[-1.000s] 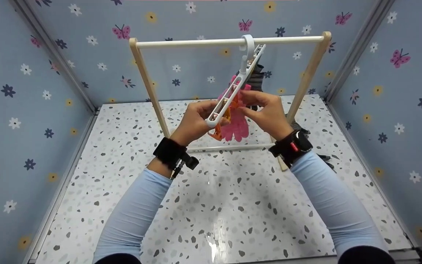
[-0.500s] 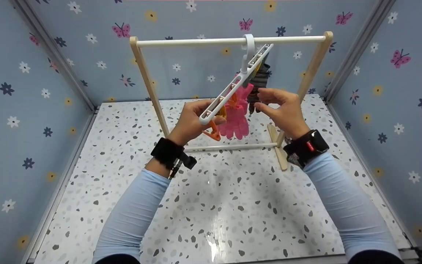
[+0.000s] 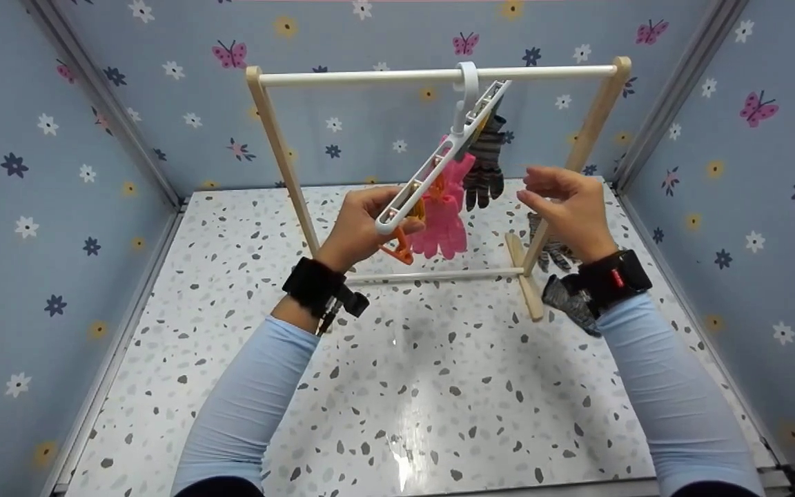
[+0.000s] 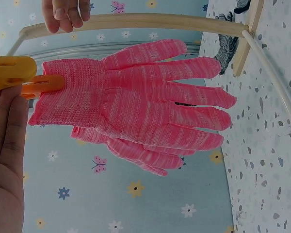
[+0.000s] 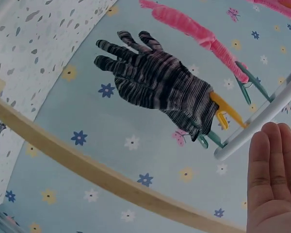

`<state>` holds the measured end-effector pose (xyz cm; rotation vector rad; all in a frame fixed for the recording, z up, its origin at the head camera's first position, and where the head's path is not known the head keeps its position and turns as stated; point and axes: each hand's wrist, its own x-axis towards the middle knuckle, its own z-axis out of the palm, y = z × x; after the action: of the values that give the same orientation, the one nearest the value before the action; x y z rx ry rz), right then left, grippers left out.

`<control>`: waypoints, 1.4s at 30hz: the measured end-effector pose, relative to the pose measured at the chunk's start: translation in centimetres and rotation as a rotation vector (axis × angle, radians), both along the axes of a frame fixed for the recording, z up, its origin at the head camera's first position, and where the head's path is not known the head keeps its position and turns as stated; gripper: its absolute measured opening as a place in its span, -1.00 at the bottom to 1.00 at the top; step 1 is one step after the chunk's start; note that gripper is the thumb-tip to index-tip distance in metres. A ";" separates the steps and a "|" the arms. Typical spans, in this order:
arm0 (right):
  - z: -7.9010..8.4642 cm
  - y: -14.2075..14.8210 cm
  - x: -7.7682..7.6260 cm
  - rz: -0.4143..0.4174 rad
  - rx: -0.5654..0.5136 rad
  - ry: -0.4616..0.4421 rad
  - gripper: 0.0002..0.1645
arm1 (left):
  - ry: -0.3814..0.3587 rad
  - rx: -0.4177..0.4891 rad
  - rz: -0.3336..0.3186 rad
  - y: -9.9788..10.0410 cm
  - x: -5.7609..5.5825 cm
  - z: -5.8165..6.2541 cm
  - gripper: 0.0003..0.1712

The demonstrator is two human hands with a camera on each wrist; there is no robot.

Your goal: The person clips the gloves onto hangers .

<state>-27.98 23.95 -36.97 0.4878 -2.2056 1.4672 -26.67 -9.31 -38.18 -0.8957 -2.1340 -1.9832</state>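
Note:
A white clip hanger hooks over the rack's top rail. My left hand is at its near end, thumb and fingers pinching a yellow clip. Beside it, an orange clip bites the cuff of a pink knit glove, whose fingers hang down. Another pink glove hangs behind, from a green clip. At the hanger's far end a dark striped glove hangs from yellow and green clips. Right of the hanger, my right hand is in the air, holding nothing, fingers slightly bent.
The wooden rack stands on a speckled floor before flowered walls. Loose grey striped gloves lie by its right foot, partly behind my right wrist. An orange clip dangles below my left hand.
My right hand has left the pink glove's clip and moved right, away from the hanger. The hanger has swung slightly, and my left hand has stayed at its near end.

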 end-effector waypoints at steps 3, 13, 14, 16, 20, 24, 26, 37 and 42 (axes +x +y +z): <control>-0.5 0.9 -0.1 -0.010 -0.007 -0.030 -0.61 | -0.004 0.008 -0.001 0.0 0.1 0.0 -0.69; -1.8 3.1 0.4 -0.074 -0.022 -0.055 -0.70 | -0.010 0.011 -0.015 0.1 0.1 0.0 -0.69; -2.0 3.2 0.5 -0.075 -0.026 -0.066 -0.70 | -0.012 0.016 -0.021 0.2 0.1 0.0 -0.69; -2.5 3.6 0.5 -0.075 -0.035 -0.086 -0.70 | -0.012 0.028 -0.038 0.2 0.1 0.0 -0.68; -3.2 4.5 0.6 -0.086 -0.050 -0.110 -0.69 | -0.020 0.047 -0.068 0.3 0.1 0.0 -0.67; -3.7 5.5 0.7 -0.106 -0.039 -0.115 -0.69 | -0.023 0.040 -0.062 0.2 0.1 -0.1 -0.68; -4.0 5.9 0.7 -0.121 -0.029 -0.123 -0.68 | -0.017 0.025 -0.046 0.2 0.0 -0.1 -0.69; -7.5 8.5 0.2 -0.183 0.046 -0.222 -0.63 | 0.002 -0.009 -0.011 0.1 0.0 0.0 -0.69; -8.8 9.6 0.0 -0.207 0.119 -0.298 -0.55 | 0.004 -0.008 -0.012 0.1 0.0 0.0 -0.70</control>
<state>-27.96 33.52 -45.77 0.0741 -2.4972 1.3766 -26.69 -9.24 -38.20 -0.9151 -2.1413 -1.9773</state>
